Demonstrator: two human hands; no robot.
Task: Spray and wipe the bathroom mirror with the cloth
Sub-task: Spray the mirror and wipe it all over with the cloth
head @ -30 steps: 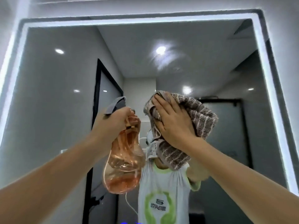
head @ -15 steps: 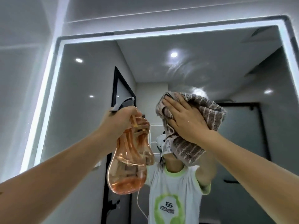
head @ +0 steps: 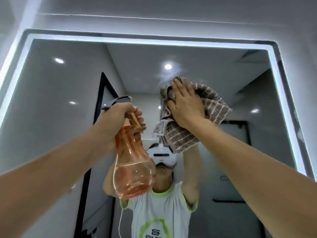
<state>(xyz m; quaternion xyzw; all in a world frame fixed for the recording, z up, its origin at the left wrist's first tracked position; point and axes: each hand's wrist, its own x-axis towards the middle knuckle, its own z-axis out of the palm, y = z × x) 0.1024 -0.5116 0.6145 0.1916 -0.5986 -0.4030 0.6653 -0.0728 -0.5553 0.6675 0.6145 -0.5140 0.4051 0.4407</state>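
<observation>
A large mirror (head: 51,117) with a lit white border fills the view. My right hand (head: 186,107) presses a brown striped cloth (head: 212,103) flat against the glass in its upper middle. A white label hangs from the cloth's lower left edge. My left hand (head: 118,115) grips the neck of a clear orange spray bottle (head: 133,169), held upright just left of the cloth, its grey nozzle pointing left. The bottle is partly filled with liquid.
The mirror's glowing frame (head: 154,42) runs along the top and both sides, with grey wall above it. The glass reflects a person in a white and green shirt wearing a headset, a dark door frame, and ceiling lights.
My right hand has slid the cloth upward on the glass. The view has tilted up, showing the mirror's top edge. My left hand still holds the bottle beside it.
</observation>
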